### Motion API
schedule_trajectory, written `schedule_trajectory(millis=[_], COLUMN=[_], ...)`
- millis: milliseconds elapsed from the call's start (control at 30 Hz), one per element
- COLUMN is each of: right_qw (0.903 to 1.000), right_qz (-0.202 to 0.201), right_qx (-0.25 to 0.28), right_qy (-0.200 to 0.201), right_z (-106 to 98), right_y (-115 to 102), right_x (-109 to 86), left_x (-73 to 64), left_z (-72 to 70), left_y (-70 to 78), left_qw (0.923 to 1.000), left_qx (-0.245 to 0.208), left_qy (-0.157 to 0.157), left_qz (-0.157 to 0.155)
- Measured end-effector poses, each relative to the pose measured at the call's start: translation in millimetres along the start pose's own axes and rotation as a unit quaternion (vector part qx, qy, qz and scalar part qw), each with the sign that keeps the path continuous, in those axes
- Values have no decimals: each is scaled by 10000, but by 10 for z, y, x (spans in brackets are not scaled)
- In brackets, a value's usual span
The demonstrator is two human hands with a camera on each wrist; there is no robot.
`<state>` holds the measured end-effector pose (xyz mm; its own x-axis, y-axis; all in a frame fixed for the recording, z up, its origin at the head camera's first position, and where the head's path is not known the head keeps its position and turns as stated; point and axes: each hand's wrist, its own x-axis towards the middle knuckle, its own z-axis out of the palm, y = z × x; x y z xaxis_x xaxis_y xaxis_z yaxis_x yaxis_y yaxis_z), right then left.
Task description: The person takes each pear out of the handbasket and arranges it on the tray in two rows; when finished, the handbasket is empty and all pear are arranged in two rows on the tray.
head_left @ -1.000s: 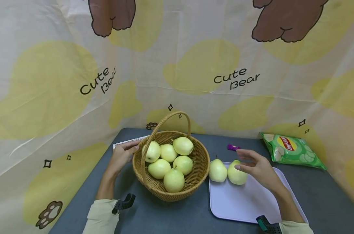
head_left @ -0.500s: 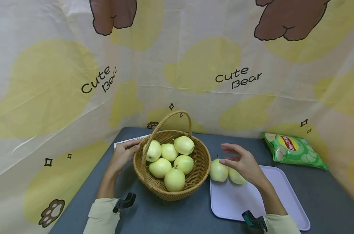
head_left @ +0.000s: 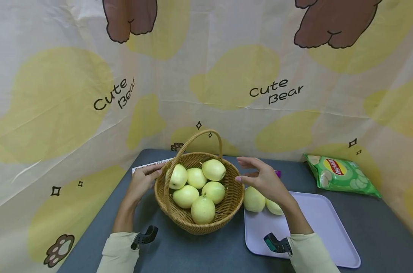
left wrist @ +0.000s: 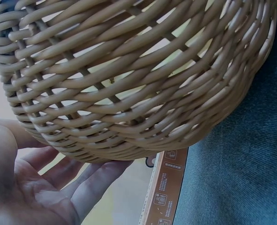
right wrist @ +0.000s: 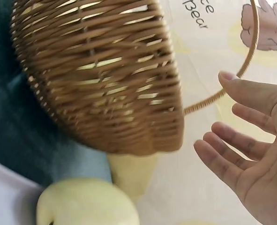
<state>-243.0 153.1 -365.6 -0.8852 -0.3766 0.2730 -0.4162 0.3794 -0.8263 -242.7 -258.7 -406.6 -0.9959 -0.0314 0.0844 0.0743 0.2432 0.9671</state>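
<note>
A wicker basket (head_left: 234,214) with a tall arched handle holds several pale green pears (head_left: 203,210). My left hand (head_left: 141,184) touches the basket's left rim, its fingers fairly straight; the left wrist view shows fingertips against the woven rim (left wrist: 115,157). Over on the right side, my right hand (head_left: 265,181) hovers with thumb and fingers spread and nothing between them. In the right wrist view a gap separates those fingers (right wrist: 218,159) from the basket. Two more pears, one (head_left: 255,200) beside the other (head_left: 274,207), sit on a lilac tray (head_left: 319,227), partly hidden by my right hand and arm.
A green chip bag (head_left: 341,176) lies at the back right of the dark table. Behind my right hand shows part of a small purple wrapper (head_left: 278,173). A printed sheet (head_left: 143,166) pokes out behind the basket's left side. Patterned cloth (head_left: 220,76) hangs close behind.
My right hand has moved left from above the tray's pears to beside the basket's right rim, fingers staying spread. The left hand and basket have stayed in place.
</note>
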Motion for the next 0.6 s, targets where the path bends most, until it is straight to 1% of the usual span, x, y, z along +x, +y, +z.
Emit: schedule_trajectory(millis=[167,333,600], right_qw=[9998,9990,9974], right_qz=[6,-53,13], right_qx=[-153,-287,-137], right_qy=[-110,-341,-707], right_z=[58,116,197], right_y=[-144,-251,-410], right_x=[126,274,505], left_x=[-6,-9,-14], left_z=[-14,-11,-1], left_y=[-5,-7,6], left_qw=[10000,10000,9999], left_qx=[-63,-20,72], left_qy=[-21,19,117], left_qz=[-13,-21,-17])
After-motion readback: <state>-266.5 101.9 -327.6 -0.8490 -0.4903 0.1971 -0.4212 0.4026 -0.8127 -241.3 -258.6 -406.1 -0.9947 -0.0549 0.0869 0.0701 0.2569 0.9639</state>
